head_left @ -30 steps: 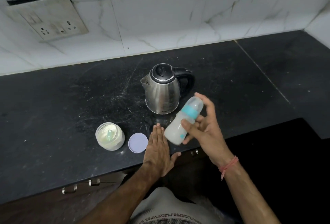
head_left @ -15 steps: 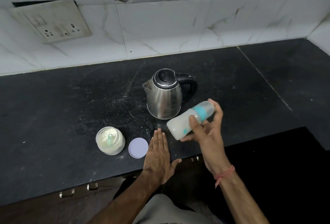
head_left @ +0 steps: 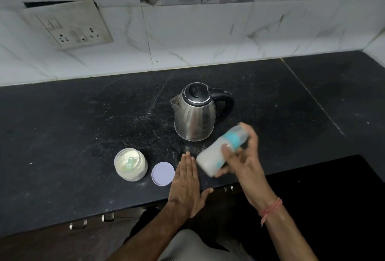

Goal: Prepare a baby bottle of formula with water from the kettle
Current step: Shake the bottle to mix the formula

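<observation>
1. The right hand (head_left: 241, 157) holds the capped baby bottle (head_left: 220, 152) tilted above the desk (head_left: 62, 135), blurred.
2. The left hand (head_left: 186, 185) lies flat (fingers straight).
3. The kettle (head_left: 194, 115) stands behind; the open formula jar (head_left: 130, 164) sits beside its lid (head_left: 163, 173).

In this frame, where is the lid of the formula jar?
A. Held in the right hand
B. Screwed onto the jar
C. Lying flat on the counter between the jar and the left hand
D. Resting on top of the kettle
C: the round pale lid lies flat on the counter, with the open formula jar on one side and the flat left hand on the other.
</observation>
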{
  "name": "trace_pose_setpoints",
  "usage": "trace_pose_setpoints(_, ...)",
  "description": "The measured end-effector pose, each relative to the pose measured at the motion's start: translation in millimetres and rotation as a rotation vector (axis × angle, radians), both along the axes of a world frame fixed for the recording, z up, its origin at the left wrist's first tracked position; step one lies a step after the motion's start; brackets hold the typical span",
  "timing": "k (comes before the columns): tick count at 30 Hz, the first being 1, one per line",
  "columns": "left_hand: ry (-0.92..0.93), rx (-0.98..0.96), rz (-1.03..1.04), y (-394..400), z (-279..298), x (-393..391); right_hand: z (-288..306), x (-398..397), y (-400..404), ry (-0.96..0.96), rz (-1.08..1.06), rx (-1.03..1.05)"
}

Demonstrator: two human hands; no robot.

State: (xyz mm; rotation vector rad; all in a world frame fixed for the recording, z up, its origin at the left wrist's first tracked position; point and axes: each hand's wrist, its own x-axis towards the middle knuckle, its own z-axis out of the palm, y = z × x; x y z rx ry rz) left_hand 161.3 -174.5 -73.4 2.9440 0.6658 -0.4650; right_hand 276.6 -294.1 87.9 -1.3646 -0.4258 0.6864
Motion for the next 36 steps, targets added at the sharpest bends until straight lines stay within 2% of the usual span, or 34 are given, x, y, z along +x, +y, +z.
trace_pose_setpoints(2,-0.002,-0.007,-0.01,-0.3,0.5,-0.9,-3.2,-1.3,-0.9,-0.036,0.083,-0.026)
trace_pose_setpoints(5,0.019,-0.017,0.009,0.3,2.4,-0.3,-1.0,2.6,-1.1,0.015,-0.059,0.008)
trace_pose_setpoints(8,-0.003,-0.001,-0.006,-0.4,-1.1,-2.4,0.1,3.6,0.2,-0.042,0.079,-0.02)
trace_pose_setpoints(11,0.025,0.015,-0.01,1.1,0.6,-0.7,2.6,4.1,1.1,-0.014,-0.068,0.001)
trace_pose_setpoints(15,0.013,0.029,-0.027,0.6,-1.9,-1.7,4.6,2.1,2.0,-0.069,0.112,-0.059)
trace_pose_setpoints(18,0.026,0.02,-0.001,1.1,-0.8,-1.5,3.7,3.4,4.4,-0.027,-0.041,-0.027)
trace_pose_setpoints(22,0.027,0.016,-0.005,-0.4,1.6,-2.9,-1.7,0.5,4.8,-0.042,0.032,-0.031)
trace_pose_setpoints(25,0.029,0.018,0.009,-0.1,0.7,-0.9,-4.7,-0.5,9.6,0.04,-0.197,0.003)
trace_pose_setpoints(28,0.036,0.037,-0.005,-2.2,0.8,-2.2,-7.8,-4.3,13.7,-0.025,-0.116,-0.076)
trace_pose_setpoints(31,0.025,0.05,-0.005,-1.3,-3.7,-0.3,-7.5,-4.8,14.0,-0.013,-0.211,-0.029)
trace_pose_setpoints(35,-0.04,0.042,-0.006,-0.4,-18.6,-3.3,-8.2,-7.1,13.0,-0.027,-0.018,-0.047)
trace_pose_setpoints(36,-0.03,0.049,-0.009,-0.4,-18.4,-2.5,-7.8,-7.2,12.1,-0.018,-0.044,-0.022)
